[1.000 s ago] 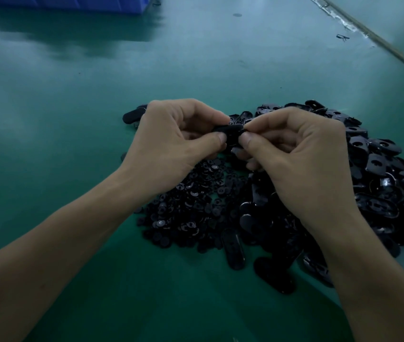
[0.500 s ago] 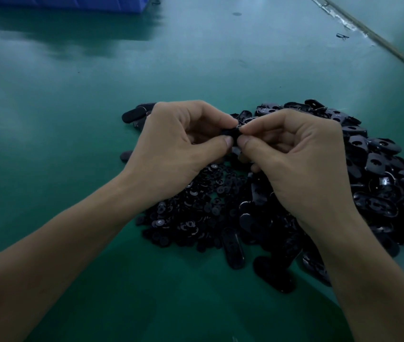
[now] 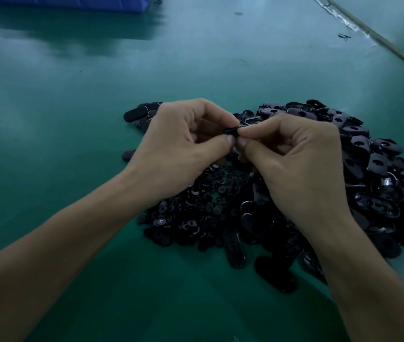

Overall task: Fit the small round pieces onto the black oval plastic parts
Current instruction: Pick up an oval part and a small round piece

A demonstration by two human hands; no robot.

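Left hand [image 3: 183,144] and right hand [image 3: 294,164] both pinch one black oval plastic part [image 3: 230,131] above the green surface [image 3: 72,119].
A heap of small round black pieces [image 3: 196,206] lies at 6 o'clock from the hands, and a pile of loose black oval parts [image 3: 381,169] at 3 o'clock.

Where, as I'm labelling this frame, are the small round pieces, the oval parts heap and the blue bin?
small round pieces [image 3: 196,206]: head view, middle of the pile.
oval parts heap [image 3: 378,166]: head view, top face of one oval part.
blue bin [image 3: 72,3]: head view, front wall.
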